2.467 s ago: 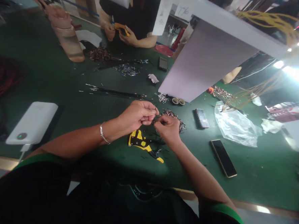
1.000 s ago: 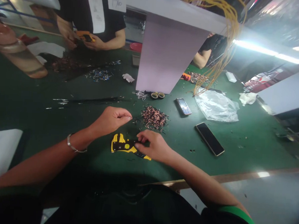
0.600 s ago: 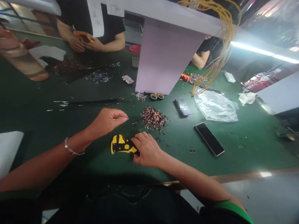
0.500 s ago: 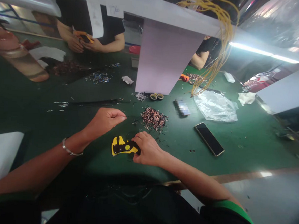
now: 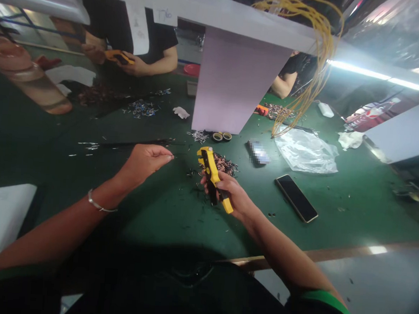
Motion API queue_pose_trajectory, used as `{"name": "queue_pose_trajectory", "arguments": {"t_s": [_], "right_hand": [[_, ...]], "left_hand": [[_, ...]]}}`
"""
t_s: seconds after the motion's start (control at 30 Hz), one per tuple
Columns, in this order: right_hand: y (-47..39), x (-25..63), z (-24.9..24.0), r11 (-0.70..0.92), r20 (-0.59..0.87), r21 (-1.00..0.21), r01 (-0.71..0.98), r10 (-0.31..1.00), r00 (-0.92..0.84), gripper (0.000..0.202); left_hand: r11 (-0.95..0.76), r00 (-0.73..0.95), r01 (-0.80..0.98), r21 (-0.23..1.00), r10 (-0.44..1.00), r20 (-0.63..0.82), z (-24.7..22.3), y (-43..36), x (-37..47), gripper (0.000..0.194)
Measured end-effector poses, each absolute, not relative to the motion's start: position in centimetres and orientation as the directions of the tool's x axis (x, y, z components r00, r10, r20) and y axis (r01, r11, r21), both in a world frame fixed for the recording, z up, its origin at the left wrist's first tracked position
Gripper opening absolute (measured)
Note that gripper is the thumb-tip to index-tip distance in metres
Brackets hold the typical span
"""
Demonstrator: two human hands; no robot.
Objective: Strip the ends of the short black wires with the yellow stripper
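Note:
My right hand [image 5: 230, 189] is wrapped round the handles of a yellow and black wire stripper [image 5: 211, 170], whose head points up and away from me. Behind the tool lies a pile of small copper-coloured and black pieces [image 5: 226, 163], partly covered by it. My left hand [image 5: 147, 161], left of the tool, is closed in a pinch. A thin dark end seems to show at its fingertips, too small to make out. Long thin black wires [image 5: 135, 144] with bare ends lie on the green table [image 5: 156, 220] just beyond this hand.
A phone [image 5: 297, 198], a clear plastic bag [image 5: 304, 151] and two tape rolls [image 5: 222, 136] lie on the table. A pale upright panel [image 5: 235, 83] stands ahead. Yellow wires [image 5: 316, 73] hang at the right. Across the table a person's hands hold an orange tool [image 5: 119, 56].
My right hand has lifted the wire stripper off the table and turned it head-up, in front of the pile. My left hand has moved slightly left and away from me, still pinched.

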State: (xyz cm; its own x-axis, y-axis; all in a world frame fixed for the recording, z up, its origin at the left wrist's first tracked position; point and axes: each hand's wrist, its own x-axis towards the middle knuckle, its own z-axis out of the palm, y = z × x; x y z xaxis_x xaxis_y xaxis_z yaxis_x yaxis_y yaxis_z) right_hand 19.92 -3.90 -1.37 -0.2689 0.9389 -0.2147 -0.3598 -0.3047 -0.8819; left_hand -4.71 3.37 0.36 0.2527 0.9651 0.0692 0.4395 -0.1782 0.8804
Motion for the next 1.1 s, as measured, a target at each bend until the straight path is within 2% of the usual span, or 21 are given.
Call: {"name": "queue_pose_trajectory", "arguments": {"t_s": [0.13, 0.23, 0.4, 0.7, 0.93, 1.1], "right_hand": [[-3.8, 19.6, -2.2, -0.333, -0.262, -0.854, -0.400, 0.939, -0.224, 0.038], [-3.8, 19.6, -3.0, -0.291, -0.219, -0.868, -0.402, 0.951, -0.216, 0.045], [-4.0, 19.6, -3.6, -0.254, -0.199, -0.908, -0.333, 0.961, -0.190, 0.048], [-5.0, 18.6, -4.3, -0.181, -0.138, -0.975, -0.126, 0.946, -0.293, 0.045], [-5.0, 18.0, -4.1, -0.135, -0.116, -0.990, -0.036, 0.937, -0.328, 0.046], [-5.1, 18.0, -4.3, -0.219, -0.181, -0.975, -0.046, 0.892, -0.414, 0.050]], "left_hand": [[-0.133, 0.215, 0.441, 0.887, 0.976, 0.039, 0.1, 3.4, -4.2, 0.018], [-0.120, 0.227, 0.461, 0.879, 0.974, 0.014, -0.2, 3.5, -3.8, 0.016], [-0.184, 0.273, 0.481, 0.857, 0.961, 0.053, -0.6, 3.3, -3.5, 0.017], [-0.268, 0.318, 0.485, 0.832, 0.941, 0.117, -0.4, 2.9, -4.0, 0.018], [-0.228, 0.357, 0.453, 0.862, 0.932, 0.059, 0.3, 2.9, -4.4, 0.018], [-0.182, 0.417, 0.399, 0.899, 0.909, -0.001, 0.5, 3.1, -4.7, 0.014]]}}
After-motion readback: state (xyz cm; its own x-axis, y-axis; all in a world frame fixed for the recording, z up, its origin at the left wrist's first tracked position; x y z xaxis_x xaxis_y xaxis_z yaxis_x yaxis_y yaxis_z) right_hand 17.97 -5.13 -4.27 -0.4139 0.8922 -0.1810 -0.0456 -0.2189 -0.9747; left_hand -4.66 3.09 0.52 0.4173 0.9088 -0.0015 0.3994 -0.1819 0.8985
